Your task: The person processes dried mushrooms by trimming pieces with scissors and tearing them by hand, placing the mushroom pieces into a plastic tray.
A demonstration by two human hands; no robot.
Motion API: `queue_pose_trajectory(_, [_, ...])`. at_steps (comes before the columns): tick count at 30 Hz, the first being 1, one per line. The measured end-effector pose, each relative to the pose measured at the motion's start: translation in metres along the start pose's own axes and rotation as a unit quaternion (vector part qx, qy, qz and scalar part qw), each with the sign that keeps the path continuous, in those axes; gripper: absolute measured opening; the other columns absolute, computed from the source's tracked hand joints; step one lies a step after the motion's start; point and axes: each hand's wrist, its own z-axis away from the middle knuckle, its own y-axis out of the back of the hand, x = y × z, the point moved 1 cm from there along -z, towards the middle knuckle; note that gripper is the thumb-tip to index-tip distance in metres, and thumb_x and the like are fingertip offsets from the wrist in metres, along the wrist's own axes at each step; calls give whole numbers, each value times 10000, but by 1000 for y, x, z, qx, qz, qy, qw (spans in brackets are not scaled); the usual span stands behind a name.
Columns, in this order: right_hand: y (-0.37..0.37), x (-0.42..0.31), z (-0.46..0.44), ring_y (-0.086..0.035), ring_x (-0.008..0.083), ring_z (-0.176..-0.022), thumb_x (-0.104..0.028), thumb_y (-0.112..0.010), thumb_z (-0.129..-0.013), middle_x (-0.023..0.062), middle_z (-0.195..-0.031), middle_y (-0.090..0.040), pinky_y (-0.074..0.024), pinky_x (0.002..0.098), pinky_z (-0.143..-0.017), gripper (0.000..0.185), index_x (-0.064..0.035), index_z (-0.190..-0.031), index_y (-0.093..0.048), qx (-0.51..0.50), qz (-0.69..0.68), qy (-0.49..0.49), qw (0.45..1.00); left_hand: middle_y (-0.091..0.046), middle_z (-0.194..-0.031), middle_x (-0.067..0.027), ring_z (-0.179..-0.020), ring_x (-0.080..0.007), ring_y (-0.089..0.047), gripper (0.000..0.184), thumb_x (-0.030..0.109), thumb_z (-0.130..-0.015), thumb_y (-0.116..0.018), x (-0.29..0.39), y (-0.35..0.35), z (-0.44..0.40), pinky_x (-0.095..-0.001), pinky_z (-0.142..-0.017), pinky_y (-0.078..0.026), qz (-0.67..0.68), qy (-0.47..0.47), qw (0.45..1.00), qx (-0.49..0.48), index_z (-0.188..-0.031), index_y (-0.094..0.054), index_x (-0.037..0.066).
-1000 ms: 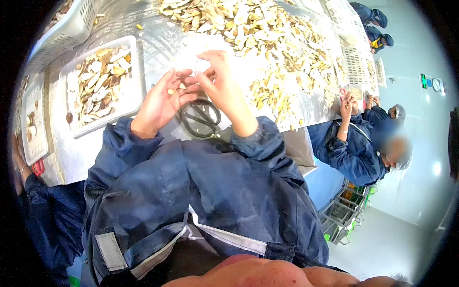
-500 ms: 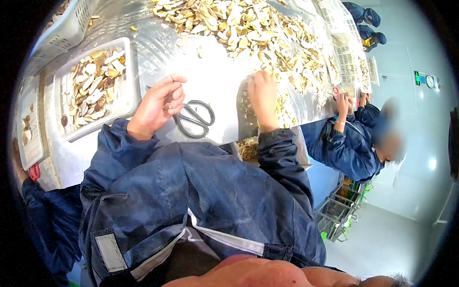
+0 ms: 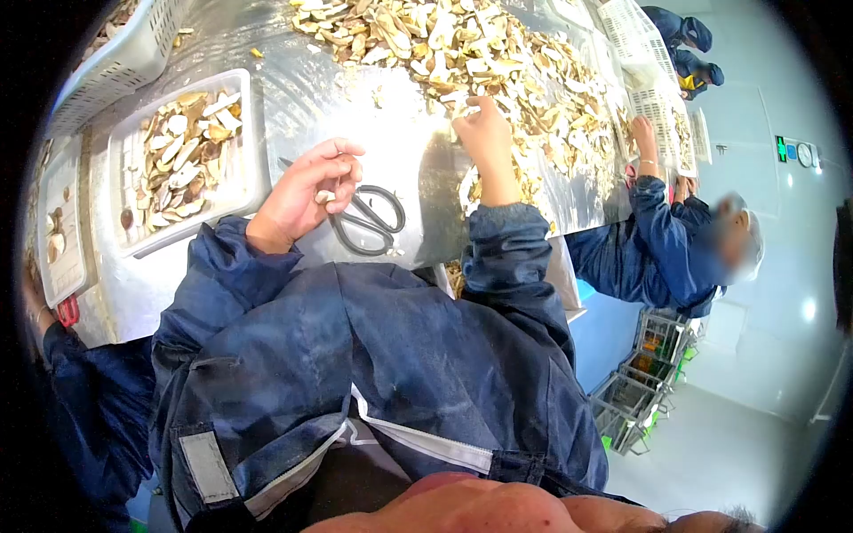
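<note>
My left hand (image 3: 311,188) is raised over the near edge of the metal table, its fingers curled around a small pale mushroom piece (image 3: 325,196). Partly beneath that hand lies a pair of black-handled scissors (image 3: 378,222). At the near side of a big heap of sliced mushrooms (image 3: 444,44), my right hand (image 3: 489,138) bends its fingers together; whatever they hold is hidden. To the left of my left hand, a white plastic tray (image 3: 253,142) contains more mushroom slices (image 3: 182,151).
A tall perforated white basket (image 3: 133,67) stands at the far left, with another shallow tray (image 3: 75,266) below it. White baskets (image 3: 653,93) line the right side. One co-worker (image 3: 657,240) works at the right; another person's sleeve (image 3: 89,409) shows at lower left.
My right hand has moved away from me, toward the heap. A pale piece now shows in my left hand. The co-worker at right has reached farther over the table.
</note>
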Motion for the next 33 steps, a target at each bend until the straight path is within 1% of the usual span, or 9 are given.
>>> queue_pose_trajectory(3, [10, -15, 21, -657, 169, -763, -101, -696, -814, 104, -832, -698, -505, 295, -678, 404, 47, -1178, -600, -85, -252, -31, 963, -593, -888, -71, -636, -87, -492, 238, 109, -991, -524, -1, 1, -1, -214, -481, -377, -36, -2, 999, -6, -1208, -561, 20])
queue_pose_trajectory(4, [10, -23, 28, -616, 101, -750, -53, -687, -833, 46, -825, -677, -469, 238, -670, 411, 48, -1215, -576, -128, -319, -25, 939, -594, -884, -70, -636, -86, -494, 233, 124, -996, -529, -1, 0, -1, -213, -481, -378, -58, -11, 998, -4, -1202, -567, 23])
queue_pose_trajectory(7, [8, -57, 50, -604, 109, -760, -40, -690, -852, 56, -828, -682, -451, 244, -717, 320, 8, -1153, -590, -178, -419, -31, 890, -609, -907, -79, -622, -86, -517, 244, 165, -1014, -534, 0, -6, 1, -211, -504, -399, -121, -46, 991, 24, -1186, -589, 0])
queue_pose_trajectory(10, [4, -87, 68, -608, 121, -751, -55, -711, -861, 61, -827, -672, -452, 241, -731, 272, 1, -1097, -588, -240, -473, -36, 847, -604, -890, -43, -621, -66, -511, 241, 243, -1018, -572, -3, -10, 0, -194, -499, -383, -160, -60, 985, 38, -1144, -594, 38])
queue_pose_trajectory(14, [-16, -94, 82, -601, 78, -705, -70, -702, -904, 20, -810, -637, -462, 200, -627, 204, -3, -1048, -574, -257, -508, -29, 821, -590, -809, 25, -618, -24, -488, 198, 273, -987, -643, -4, -7, 3, -181, -490, -353, -258, -48, 963, 58, -1026, -599, 85])
queue_pose_trajectory(16, [-17, -91, 87, -585, 64, -691, -101, -707, -915, 10, -799, -635, -447, 193, -603, 176, -8, -1014, -596, -257, -516, -34, 817, -544, -744, 50, -574, -13, -439, 186, 257, -989, -641, -3, -7, 3, -184, -475, -317, -293, -39, 955, 37, -1027, -602, 79])
queue_pose_trajectory(20, [-6, -78, 85, -548, 41, -667, -174, -712, -930, -17, -766, -626, -419, 190, -581, 161, -30, -926, -640, -344, -442, -52, 827, -492, -673, 79, -550, 2, -389, 177, 251, -987, -649, -7, -14, 5, -189, -462, -265, -316, -51, 947, 7, -961, -616, 79])
queue_pose_trajectory(25, [-3, -74, 89, -555, 38, -686, -219, -670, -964, -24, -785, -647, -433, 196, -618, 155, -64, -952, -670, -398, -431, -24, 809, -501, -686, 74, -539, 2, -385, 183, 252, -993, -641, -4, -11, 6, -185, -459, -268, -329, -27, 944, 3, -936, -616, 79])
queue_pose_trajectory(33, [-8, -68, 92, -553, 47, -674, -194, -645, -982, -15, -786, -646, -439, 200, -618, 139, -60, -948, -662, -419, -471, -44, 775, -543, -719, 46, -548, -12, -421, 204, 259, -996, -635, 0, -12, 8, -174, -469, -296, -266, 40, 963, -24, -926, -634, 67])
